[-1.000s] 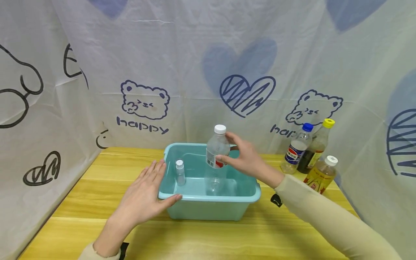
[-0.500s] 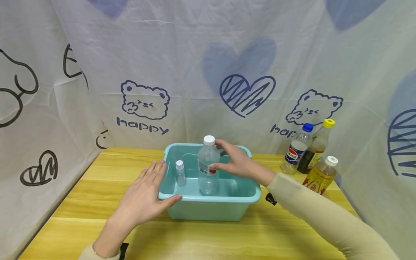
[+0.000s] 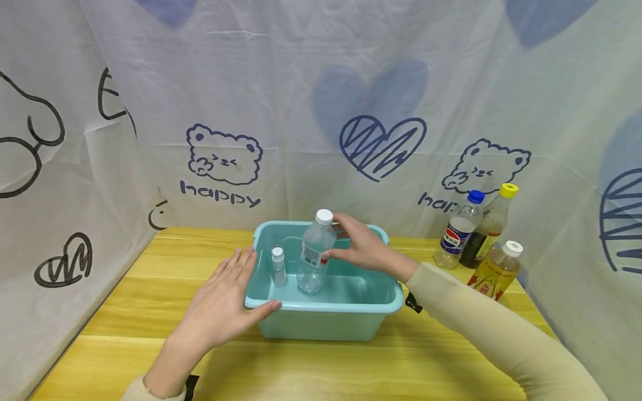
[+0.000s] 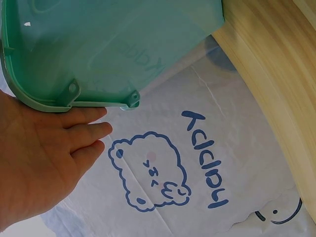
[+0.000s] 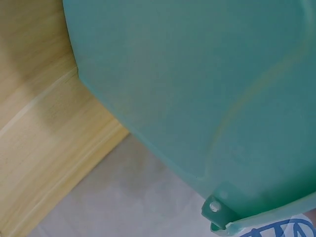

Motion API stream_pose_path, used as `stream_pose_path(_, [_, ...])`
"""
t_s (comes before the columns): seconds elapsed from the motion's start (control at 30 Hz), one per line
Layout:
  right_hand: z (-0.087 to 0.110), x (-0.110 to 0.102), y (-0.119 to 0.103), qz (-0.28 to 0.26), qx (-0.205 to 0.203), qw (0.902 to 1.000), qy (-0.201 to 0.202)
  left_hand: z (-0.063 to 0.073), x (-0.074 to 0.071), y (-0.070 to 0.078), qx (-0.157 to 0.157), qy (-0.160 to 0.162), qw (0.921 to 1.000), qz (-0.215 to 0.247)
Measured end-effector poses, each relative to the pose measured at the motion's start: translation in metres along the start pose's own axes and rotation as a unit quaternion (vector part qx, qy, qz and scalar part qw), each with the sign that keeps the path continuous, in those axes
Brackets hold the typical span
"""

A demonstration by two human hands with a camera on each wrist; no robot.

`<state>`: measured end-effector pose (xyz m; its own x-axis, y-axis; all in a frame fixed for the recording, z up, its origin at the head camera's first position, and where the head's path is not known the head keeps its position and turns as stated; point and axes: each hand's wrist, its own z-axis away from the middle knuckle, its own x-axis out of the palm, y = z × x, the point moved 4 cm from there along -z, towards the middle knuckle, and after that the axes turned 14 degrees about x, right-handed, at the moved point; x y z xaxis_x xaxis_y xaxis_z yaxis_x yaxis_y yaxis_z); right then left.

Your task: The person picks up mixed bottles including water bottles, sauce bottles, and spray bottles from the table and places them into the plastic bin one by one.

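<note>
Last second: clear bottle (image 3: 319, 238) dropped from higher over the middle of the tub (image 3: 326, 324) to low inside it, left of tub center in the head view. Was upright, now leans — cap to upper right, base swung lower left, near the small bottle (image 3: 278, 272). Can't tell if base touches tub floor. Right hand (image 3: 365, 245) still holds it, thumb at the label, fingers round the shoulder. Left hand (image 3: 220, 303) unchanged: fingers straight at left rim, thumb on near rim, gripping nothing. My read: placing nearly done but not released — let go at this lean and it could tip. Three capped bottles (image 3: 457, 239) at right of frame haven't moved, on the surface (image 3: 170, 267)
</note>
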<state>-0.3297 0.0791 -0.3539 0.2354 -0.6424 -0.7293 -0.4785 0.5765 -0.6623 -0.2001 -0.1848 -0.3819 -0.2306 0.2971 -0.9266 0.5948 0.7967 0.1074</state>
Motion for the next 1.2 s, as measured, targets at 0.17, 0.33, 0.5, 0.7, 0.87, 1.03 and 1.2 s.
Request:
stream_pose_path(0.17, [-0.0045,0.0025,0.0016,0.02,0.025,0.9994,-0.016,-0.0004,-0.0004,-0.0008,-0.001,0.0,1.0,0.003])
stream_pose_path(0.33, [-0.0063,0.003,0.0024,0.022,0.038,0.9987,-0.024,-0.0014,-0.0003,-0.0012,-0.005,-0.005,1.0,0.005])
stream_pose_path(0.5, [-0.0069,0.0036,0.0036,0.03,0.041,0.9982,-0.03,-0.002,-0.001,-0.0007,-0.002,0.0,1.0,0.005])
stream_pose_path(0.7, [-0.0065,0.0052,0.0034,0.036,0.033,0.9973,-0.054,-0.0015,-0.0013,-0.0006,0.002,0.001,1.0,0.002])
stream_pose_path(0.87, [-0.005,0.0052,0.0044,0.042,0.039,0.9963,-0.063,-0.0009,-0.0007,-0.0003,0.003,0.004,1.0,0.003])
stream_pose_path(1.03, [-0.0051,0.0048,0.0038,0.035,0.043,0.9962,-0.067,-0.0004,-0.0001,-0.0002,0.004,0.007,1.0,0.001])
stream_pose_path(1.2, [-0.0041,0.0038,0.0027,0.027,0.036,0.9968,-0.066,-0.0002,0.0007,0.0001,0.007,0.01,0.9999,0.0])
